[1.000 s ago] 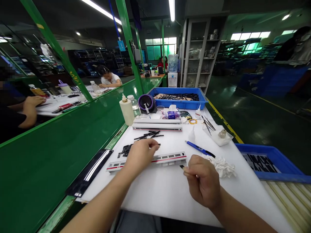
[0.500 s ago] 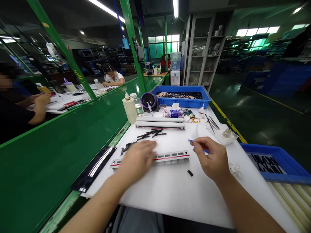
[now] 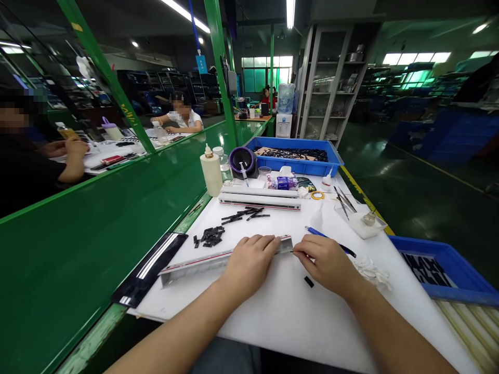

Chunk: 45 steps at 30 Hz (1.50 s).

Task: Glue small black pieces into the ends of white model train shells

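A long white model train carriage shell point(image 3: 202, 258) with a red stripe lies tilted on the white table, its hollow side partly showing. My left hand point(image 3: 253, 259) is closed over its right part, fingers draped across the top. My right hand point(image 3: 319, 259) pinches thumb and forefinger together at the shell's right end, with a thin dark tip just showing; what it belongs to is hidden. Behind that hand lies a blue-handled tool point(image 3: 317, 232) with a dark far part. A small black piece point(image 3: 309, 281) rests on the table below my right hand.
Black pieces point(image 3: 210, 237) lie in a pile beyond the shell, near two more white shells point(image 3: 259, 202). Tweezers point(image 3: 345, 200), a glue bottle point(image 3: 326, 180) and crumpled tissue point(image 3: 372, 272) are rightward. A blue bin point(image 3: 304, 165) stands behind; a green partition point(image 3: 117, 208) runs leftward.
My left hand has moved right along the carriage shell and settled on it. The shell is now tilted, its left end nearer me. My right hand has come down to its right end.
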Each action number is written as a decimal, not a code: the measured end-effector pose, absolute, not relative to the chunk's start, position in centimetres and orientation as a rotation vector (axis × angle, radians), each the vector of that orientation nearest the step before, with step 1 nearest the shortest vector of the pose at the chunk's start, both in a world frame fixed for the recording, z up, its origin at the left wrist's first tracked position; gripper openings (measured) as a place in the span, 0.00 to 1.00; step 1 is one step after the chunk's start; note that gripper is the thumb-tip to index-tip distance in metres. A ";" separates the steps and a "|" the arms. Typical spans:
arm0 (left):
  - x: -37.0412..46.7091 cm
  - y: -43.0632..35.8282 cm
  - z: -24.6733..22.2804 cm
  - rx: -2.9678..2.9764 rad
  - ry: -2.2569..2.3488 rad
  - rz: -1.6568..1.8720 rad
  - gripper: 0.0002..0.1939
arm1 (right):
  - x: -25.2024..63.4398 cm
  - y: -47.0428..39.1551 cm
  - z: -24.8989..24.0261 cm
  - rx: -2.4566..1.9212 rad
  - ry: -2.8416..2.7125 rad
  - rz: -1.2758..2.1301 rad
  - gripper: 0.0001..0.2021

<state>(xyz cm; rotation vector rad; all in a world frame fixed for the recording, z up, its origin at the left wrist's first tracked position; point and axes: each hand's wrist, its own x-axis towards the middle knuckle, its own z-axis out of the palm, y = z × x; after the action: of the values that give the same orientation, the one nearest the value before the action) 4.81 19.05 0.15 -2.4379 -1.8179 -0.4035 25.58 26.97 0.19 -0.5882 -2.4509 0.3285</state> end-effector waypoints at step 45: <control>5.4 21.9 0.2 -2.452 -1.964 -0.061 0.19 | 27.9 30.2 3.0 -0.397 -0.960 1.893 0.12</control>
<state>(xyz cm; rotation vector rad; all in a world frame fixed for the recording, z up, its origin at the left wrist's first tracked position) 5.36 21.85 0.18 -2.4522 -1.9642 -0.0612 27.92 30.24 3.02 -0.3973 -0.9602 1.8929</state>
